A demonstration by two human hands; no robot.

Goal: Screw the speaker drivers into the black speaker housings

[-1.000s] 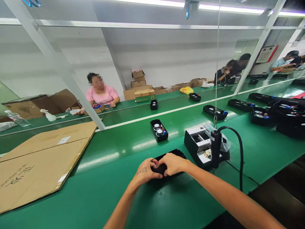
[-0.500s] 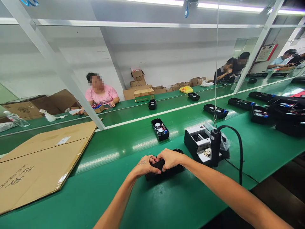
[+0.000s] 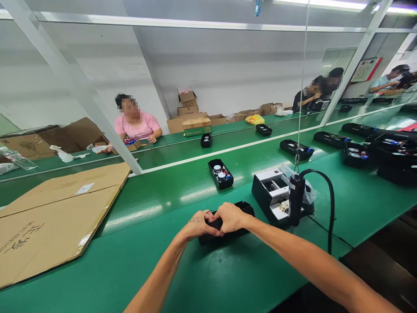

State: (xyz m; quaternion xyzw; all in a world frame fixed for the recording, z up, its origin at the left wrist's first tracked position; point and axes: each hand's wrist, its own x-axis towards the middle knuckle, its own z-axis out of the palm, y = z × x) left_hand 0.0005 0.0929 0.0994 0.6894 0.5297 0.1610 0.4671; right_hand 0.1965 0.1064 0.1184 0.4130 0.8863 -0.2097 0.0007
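My left hand and my right hand are both closed on a small black part, pressed together over the near end of a black open case that lies on the green bench. The fingers of both hands curl round the part, and what lies under them in the case is hidden. A second black case with round silver pieces and a red and a blue bit sits on the green belt just beyond.
A black-and-white box stands right of my hands, with a hanging black power tool and its cable in front. Flattened cardboard lies at left. More black cases ride the belt. A person in pink sits opposite; other people work far right.
My hands stay clasped on the black part and have shifted slightly away from me with the case. The case with round pieces has drifted a little to the right on the belt.
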